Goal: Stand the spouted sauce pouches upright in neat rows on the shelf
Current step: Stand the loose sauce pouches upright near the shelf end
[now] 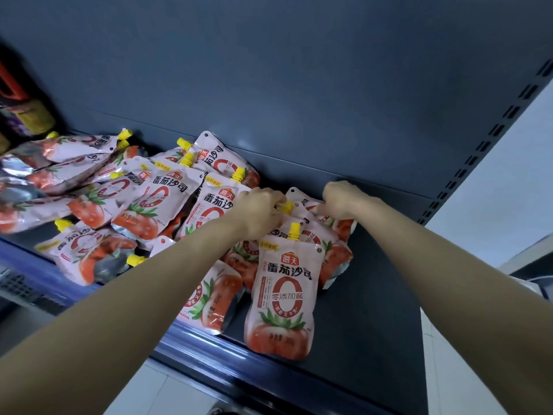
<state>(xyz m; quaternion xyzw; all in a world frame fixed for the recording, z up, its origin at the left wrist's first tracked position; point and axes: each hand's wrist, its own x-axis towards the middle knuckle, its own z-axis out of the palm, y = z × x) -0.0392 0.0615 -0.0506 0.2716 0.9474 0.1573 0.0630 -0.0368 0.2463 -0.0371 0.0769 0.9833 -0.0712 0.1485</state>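
Note:
Several pink tomato sauce pouches with yellow spouts lie in a loose heap (155, 199) across the left and middle of the dark shelf (374, 310). A short row of pouches stands upright at the right of the heap, with the front pouch (284, 295) facing me. My left hand (257, 211) is closed on the top of a pouch in that row, beside its yellow spout (287, 207). My right hand (341, 199) grips the top of the rear pouch (344, 226) of the row. What lies behind the hands is hidden.
The shelf's blue front lip (209, 345) runs diagonally below the pouches. A slotted upright (490, 136) bounds the shelf on the right. The grey back panel (269, 85) rises behind. Other packaged goods (27, 115) sit at the far left.

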